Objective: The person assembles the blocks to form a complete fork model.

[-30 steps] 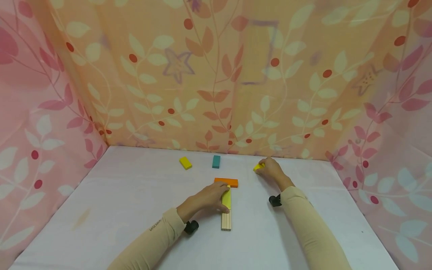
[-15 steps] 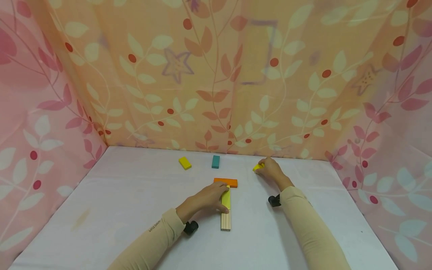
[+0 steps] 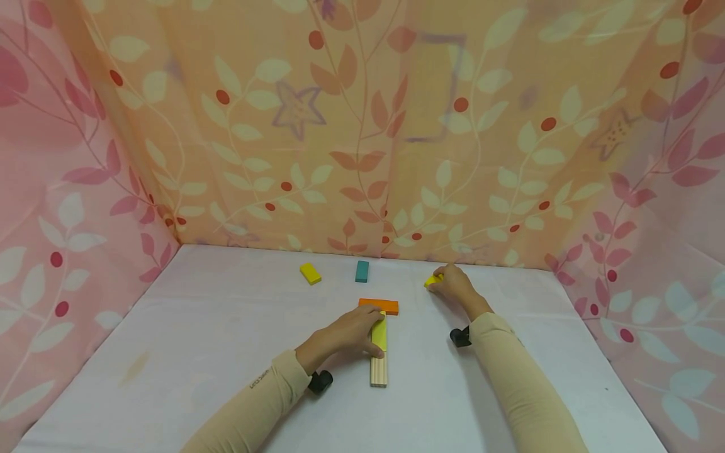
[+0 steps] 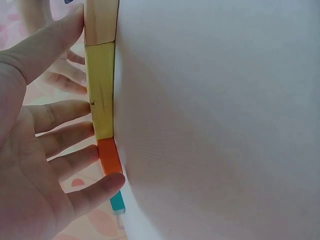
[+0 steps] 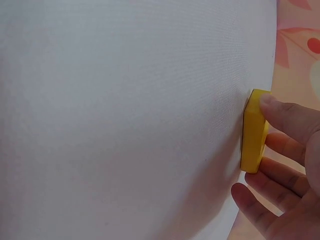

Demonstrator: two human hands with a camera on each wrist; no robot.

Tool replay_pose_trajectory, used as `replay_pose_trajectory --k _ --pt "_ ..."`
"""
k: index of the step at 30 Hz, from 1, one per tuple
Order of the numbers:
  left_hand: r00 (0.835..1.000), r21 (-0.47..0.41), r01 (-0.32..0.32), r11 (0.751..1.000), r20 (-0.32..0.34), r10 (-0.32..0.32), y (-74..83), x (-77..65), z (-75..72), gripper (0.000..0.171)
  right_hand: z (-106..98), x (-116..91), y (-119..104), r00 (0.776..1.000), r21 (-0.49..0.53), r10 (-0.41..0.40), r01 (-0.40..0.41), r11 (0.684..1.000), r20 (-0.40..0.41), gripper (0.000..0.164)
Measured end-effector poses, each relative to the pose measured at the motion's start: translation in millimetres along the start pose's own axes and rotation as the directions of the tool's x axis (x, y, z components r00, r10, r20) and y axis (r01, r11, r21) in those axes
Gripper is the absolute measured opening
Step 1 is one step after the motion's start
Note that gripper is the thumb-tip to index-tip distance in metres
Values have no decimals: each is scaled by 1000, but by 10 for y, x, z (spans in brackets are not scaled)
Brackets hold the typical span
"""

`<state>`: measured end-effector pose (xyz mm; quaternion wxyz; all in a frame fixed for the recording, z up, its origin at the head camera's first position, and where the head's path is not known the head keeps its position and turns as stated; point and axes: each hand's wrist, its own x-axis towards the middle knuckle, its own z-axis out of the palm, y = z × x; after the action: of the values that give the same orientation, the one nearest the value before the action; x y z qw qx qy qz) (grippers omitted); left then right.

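In the middle of the table, a plain wooden block (image 3: 379, 372) and a yellow-green block (image 3: 379, 336) lie end to end. An orange block (image 3: 387, 307) lies crosswise at their far end. My left hand (image 3: 352, 328) rests over this row with fingers spread. The left wrist view has its thumb at the wooden block (image 4: 101, 22), middle fingertips along the yellow-green block (image 4: 101, 95) and little finger at the orange block (image 4: 108, 156). Toward the back right, my right hand (image 3: 455, 288) pinches a bright yellow block (image 5: 255, 132), its thumb near one end and fingers on the far side.
A second bright yellow block (image 3: 310, 274) and a teal block (image 3: 362, 272) lie near the back edge of the white tabletop (image 3: 226, 352). Floral cloth (image 3: 351, 126) hangs behind and on both sides. Each wrist carries a small black camera.
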<state>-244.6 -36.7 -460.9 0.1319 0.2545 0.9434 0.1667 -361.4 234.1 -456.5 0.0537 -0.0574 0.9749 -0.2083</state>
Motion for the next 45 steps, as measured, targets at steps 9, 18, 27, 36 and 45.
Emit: replay_pose_trajectory --k 9,18,27,36,45 --pt "1000 0 7 1000 9 -7 6 2 -2 81 -31 -38 -24 1000 -8 -23 23 1000 -6 49" --pt "1000 16 2 1000 8 -2 8 7 -5 81 3 -3 37 998 -37 -56 55 998 -25 50" --pt "1000 25 -12 1000 1 12 14 -12 -10 81 3 5 -17 999 30 -42 42 999 -1 52" --pt "1000 13 11 1000 16 -11 7 -15 3 81 -59 -28 -168 994 86 -106 106 991 -6 47" --pt "1000 22 12 1000 11 -12 8 6 8 81 -91 -48 -330 985 56 -170 171 984 -21 40"
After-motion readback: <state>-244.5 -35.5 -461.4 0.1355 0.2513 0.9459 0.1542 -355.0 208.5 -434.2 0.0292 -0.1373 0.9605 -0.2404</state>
